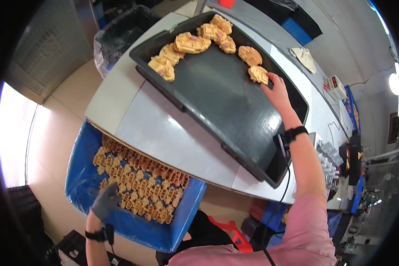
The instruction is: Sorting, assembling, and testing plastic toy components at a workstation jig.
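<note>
A big black tray (217, 102) lies on the white table (164, 133). Several tan moulded parts with pink spots sit in an arc along its far edge. My right hand (277, 91) reaches across the tray and touches the nearest tan part (258, 74), fingers on its edge. My left hand (105, 201), in a grey glove, hangs low over a blue-lined bin (86, 168) full of stacked tan parts (139, 184), fingers curled on the pile's near edge. Whether it grips one is not visible.
A bin lined with a dark plastic bag (119, 35) stands beyond the table's left corner. A small box with a red display (334, 84) and a cream part (303, 57) lie at the far right. Blue crates and a red stool sit under the table.
</note>
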Action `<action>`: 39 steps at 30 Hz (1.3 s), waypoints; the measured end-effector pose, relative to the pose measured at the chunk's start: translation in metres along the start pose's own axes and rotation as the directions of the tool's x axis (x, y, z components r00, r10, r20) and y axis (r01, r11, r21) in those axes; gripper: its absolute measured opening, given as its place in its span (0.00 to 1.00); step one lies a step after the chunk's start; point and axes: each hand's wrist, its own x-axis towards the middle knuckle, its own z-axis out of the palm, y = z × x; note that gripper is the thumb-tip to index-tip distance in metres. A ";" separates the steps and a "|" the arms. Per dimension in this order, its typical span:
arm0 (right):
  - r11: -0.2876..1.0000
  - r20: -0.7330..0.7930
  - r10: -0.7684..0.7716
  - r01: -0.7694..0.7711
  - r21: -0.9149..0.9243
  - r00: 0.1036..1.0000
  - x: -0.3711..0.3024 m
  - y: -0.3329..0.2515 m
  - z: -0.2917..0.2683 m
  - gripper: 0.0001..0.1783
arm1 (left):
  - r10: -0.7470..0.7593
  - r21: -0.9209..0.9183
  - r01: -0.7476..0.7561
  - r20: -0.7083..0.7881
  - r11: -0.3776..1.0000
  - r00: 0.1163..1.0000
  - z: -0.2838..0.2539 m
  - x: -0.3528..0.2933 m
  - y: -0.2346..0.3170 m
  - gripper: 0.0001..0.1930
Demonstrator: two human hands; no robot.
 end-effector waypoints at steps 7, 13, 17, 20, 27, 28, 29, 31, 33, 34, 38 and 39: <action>0.983 0.047 0.057 -0.047 -0.177 0.997 0.054 0.019 0.042 0.40 | 0.182 -0.432 -0.128 0.085 0.893 0.980 0.037 -0.066 0.147 0.27; 0.978 0.286 -0.136 0.083 0.190 0.949 0.001 -0.049 0.028 0.29 | 0.396 -0.599 -0.241 0.139 0.764 0.908 0.059 -0.049 0.234 0.25; 0.907 0.415 -0.160 -0.034 0.421 0.895 -0.036 -0.075 -0.004 0.25 | 0.451 -0.780 -0.108 0.237 0.616 0.860 0.079 -0.035 0.264 0.26; 0.590 0.630 -0.191 -0.425 0.687 0.753 -0.059 -0.141 -0.033 0.24 | 0.427 -0.921 0.243 0.360 0.304 0.830 0.078 -0.039 0.273 0.30; 0.648 0.387 -0.576 0.114 0.753 0.720 -0.023 -0.194 -0.041 0.22 | 0.583 -0.870 0.474 0.317 -0.135 0.748 0.078 -0.020 0.243 0.33; 0.744 0.222 -0.413 0.186 0.642 0.883 0.006 -0.180 -0.026 0.19 | 0.656 -0.844 0.511 0.292 -0.165 0.695 0.077 -0.023 0.236 0.33; 0.862 0.057 -0.236 0.182 0.474 0.970 0.039 -0.152 -0.013 0.17 | 0.513 -0.891 0.440 0.328 -0.111 0.794 0.073 -0.035 0.237 0.31; 0.955 -0.245 -0.295 0.291 -0.053 0.924 0.094 -0.067 0.019 0.24 | 0.441 -0.885 0.445 0.347 -0.137 0.827 0.069 -0.047 0.222 0.30; 0.948 -0.148 -0.010 -0.038 -0.317 0.989 0.109 -0.032 0.042 0.27 | 0.357 -0.880 0.416 0.323 -0.227 0.877 0.067 -0.060 0.192 0.27; 0.942 -0.154 -0.013 -0.040 -0.333 0.988 0.109 -0.027 0.052 0.27 | 0.312 -0.868 0.402 0.312 -0.291 0.898 0.063 -0.071 0.184 0.27; 0.970 -0.183 -0.054 0.008 -0.245 0.982 0.096 -0.022 0.069 0.24 | 0.032 -0.955 0.217 0.215 -0.203 0.976 0.057 -0.110 0.150 0.22; 0.969 -0.178 -0.074 0.029 -0.244 0.981 0.090 -0.018 0.067 0.24 | -0.062 -0.994 0.110 0.109 0.018 0.992 0.059 -0.119 0.143 0.20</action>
